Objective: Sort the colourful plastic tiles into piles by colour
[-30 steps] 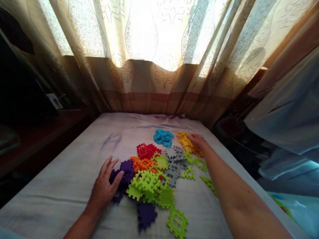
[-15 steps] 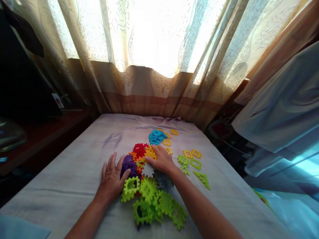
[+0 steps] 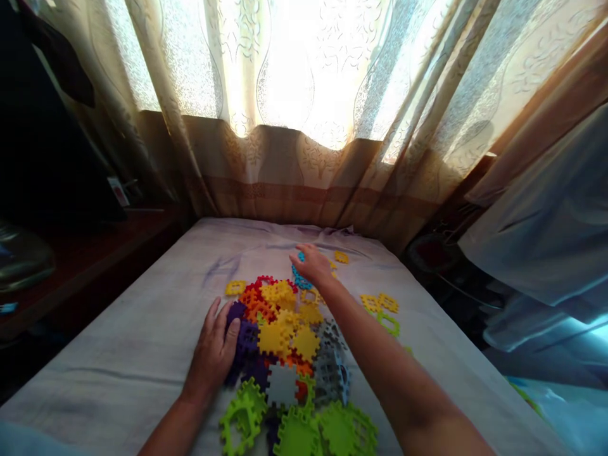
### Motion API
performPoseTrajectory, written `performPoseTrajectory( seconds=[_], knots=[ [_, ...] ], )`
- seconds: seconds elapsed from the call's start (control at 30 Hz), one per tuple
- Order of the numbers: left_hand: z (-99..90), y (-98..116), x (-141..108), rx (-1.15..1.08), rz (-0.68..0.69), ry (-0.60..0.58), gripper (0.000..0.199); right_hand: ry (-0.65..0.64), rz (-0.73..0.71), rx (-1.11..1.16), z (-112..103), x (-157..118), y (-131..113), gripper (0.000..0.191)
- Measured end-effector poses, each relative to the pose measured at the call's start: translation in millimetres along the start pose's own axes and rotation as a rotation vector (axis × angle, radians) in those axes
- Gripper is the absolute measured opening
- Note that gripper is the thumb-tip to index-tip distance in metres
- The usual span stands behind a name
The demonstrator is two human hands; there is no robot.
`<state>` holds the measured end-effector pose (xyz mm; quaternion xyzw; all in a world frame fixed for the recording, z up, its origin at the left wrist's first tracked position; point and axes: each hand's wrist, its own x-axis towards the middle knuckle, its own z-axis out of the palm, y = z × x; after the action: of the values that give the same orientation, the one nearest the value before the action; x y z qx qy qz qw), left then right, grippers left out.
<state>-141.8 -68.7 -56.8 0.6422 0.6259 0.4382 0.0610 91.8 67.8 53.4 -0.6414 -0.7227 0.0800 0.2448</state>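
My left hand (image 3: 212,347) rests along the left side of a heap of toothed plastic building pieces. Its fingers are stretched out and touch the purple pieces (image 3: 247,339). Farther back, my right hand (image 3: 314,265) reaches over the blue pieces (image 3: 301,273) with thumb and fingers apart; it hides part of them, and I cannot tell if it touches them. Between the hands lie yellow pieces (image 3: 273,337), orange pieces (image 3: 254,302) and red pieces (image 3: 264,280). Grey pieces (image 3: 327,367) lie under my right forearm, and green pieces (image 3: 297,434) are nearest me.
Loose yellow pieces (image 3: 388,303) and a green frame piece (image 3: 389,325) lie to the right on the sheeted bed (image 3: 142,316). A patterned curtain (image 3: 285,164) hangs behind it. Clothes (image 3: 546,215) hang at the right, and a dark cabinet (image 3: 152,234) stands at the left.
My right hand has moved from the yellow pieces away to the blue ones. Yellow pieces now spread across the heap's middle, one lies at its far left, and the green pieces sit nearer me.
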Motion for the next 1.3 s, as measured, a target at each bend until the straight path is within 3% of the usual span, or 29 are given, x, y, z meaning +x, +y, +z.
performPoseTrajectory(
  seconds=[0.1,0.23,0.33,0.47,0.57,0.67,0.77,0.83,0.87,0.97,1.0,1.07,1.17,1.3],
  knots=[
    [-1.6,3,-3,0.004,-0.001,-0.027,0.049,-0.074,0.298,-0.104,5,46,39,0.060],
    [-5.1,5,-5,0.018,-0.019,-0.053,0.048,-0.178,0.394,-0.111,23,70,68,0.069],
    [-6.8,6,-4,0.016,-0.022,-0.069,0.049,-0.243,0.323,-0.098,36,74,67,0.061],
    [-7.0,7,-3,0.006,-0.022,-0.075,0.049,-0.280,0.194,-0.074,42,58,44,0.053],
    [-6.1,6,-3,-0.001,-0.024,-0.057,0.048,-0.282,0.079,-0.043,39,27,22,0.053],
    [-5.1,5,-2,-0.012,-0.027,-0.038,0.048,-0.326,-0.156,0.127,34,-1,7,0.059],
    [-5.2,4,-2,-0.019,-0.031,-0.019,0.049,-0.359,-0.277,0.297,24,-3,7,0.052],
    [-6.0,5,-2,-0.015,-0.035,-0.015,0.049,-0.265,-0.150,0.213,14,12,21,0.046],
    [-6.5,5,-2,-0.012,-0.036,-0.018,0.049,-0.176,-0.004,0.086,9,22,32,0.044],
    [-8.4,7,-3,0.002,-0.031,-0.042,0.049,-0.049,0.256,-0.044,1,51,76,0.059],
    [-9.0,7,-3,0.007,-0.030,-0.050,0.049,-0.041,0.407,-0.130,1,58,92,0.063],
    [-10.0,8,-3,0.018,-0.033,-0.060,0.049,-0.124,0.524,-0.216,5,66,119,0.067],
    [-11.1,8,-3,0.030,-0.036,-0.070,0.049,-0.215,0.464,-0.256,18,60,137,0.062],
    [-10.9,8,-2,0.026,-0.025,-0.062,0.051,-0.186,0.211,-0.178,34,30,118,0.053]
  ],
)
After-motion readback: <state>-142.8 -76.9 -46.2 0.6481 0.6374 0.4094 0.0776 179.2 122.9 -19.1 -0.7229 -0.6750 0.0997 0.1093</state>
